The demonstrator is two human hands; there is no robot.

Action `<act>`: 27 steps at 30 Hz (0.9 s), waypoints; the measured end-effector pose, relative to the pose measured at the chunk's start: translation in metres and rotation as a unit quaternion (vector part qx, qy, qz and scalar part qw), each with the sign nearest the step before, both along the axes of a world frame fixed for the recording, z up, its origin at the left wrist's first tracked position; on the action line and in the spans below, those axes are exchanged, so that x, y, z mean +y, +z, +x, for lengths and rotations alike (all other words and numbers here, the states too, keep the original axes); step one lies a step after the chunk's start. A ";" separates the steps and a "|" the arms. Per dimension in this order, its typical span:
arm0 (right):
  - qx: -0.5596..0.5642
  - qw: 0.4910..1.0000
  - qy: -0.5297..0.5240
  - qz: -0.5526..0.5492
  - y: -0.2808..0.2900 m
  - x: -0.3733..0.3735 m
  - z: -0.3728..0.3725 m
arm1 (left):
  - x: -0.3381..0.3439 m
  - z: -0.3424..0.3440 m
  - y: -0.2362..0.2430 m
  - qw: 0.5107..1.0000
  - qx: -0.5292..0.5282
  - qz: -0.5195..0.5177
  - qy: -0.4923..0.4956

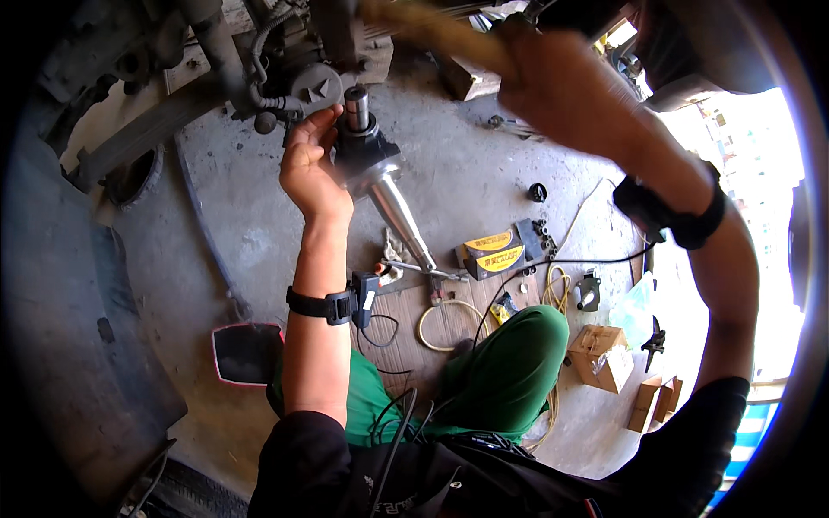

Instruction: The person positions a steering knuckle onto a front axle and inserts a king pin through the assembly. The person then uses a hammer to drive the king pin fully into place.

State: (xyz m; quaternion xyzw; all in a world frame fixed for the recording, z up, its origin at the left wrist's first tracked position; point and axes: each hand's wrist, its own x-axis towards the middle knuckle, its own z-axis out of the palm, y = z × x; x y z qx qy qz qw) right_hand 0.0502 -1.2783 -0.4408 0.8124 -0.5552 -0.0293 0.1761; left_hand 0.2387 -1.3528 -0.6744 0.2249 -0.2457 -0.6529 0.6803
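A steering knuckle [367, 155] with a long shiny spindle hangs under the vehicle, and a bare metal pin [357, 108] stands up from its top. My left hand [315, 173] is at the knuckle's left side, fingers curled against it beside the pin. In my right hand [561, 91], raised at the upper right, is a hammer's wooden handle [440, 34], smeared by motion. A dark block at the handle's far end, over the pin, looks like the hammer's head [335, 30]. Whether it touches the pin, I cannot tell.
Dark axle parts [155, 129] and a hose fill the upper left. Yellow-and-black boxes [492, 255], small black rings, a yellow cord [557, 289] and cardboard boxes [600, 354] lie on the floor at right. A red-rimmed black pad [248, 352] is at lower left.
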 end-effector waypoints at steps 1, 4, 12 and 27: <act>0.056 0.985 0.136 -0.086 0.005 -0.011 -0.022 | 0.002 -0.002 0.000 1.000 0.014 0.008 -0.006; -0.194 0.961 -0.163 -0.115 0.043 0.012 0.063 | 0.000 0.004 -0.008 1.000 0.016 0.011 0.010; -0.058 0.981 -0.123 0.137 -0.010 0.007 0.013 | 0.003 -0.001 0.002 0.998 0.058 0.018 -0.007; -0.079 0.981 -0.122 0.131 -0.026 0.014 0.011 | 0.005 0.001 0.001 0.998 0.059 0.024 -0.003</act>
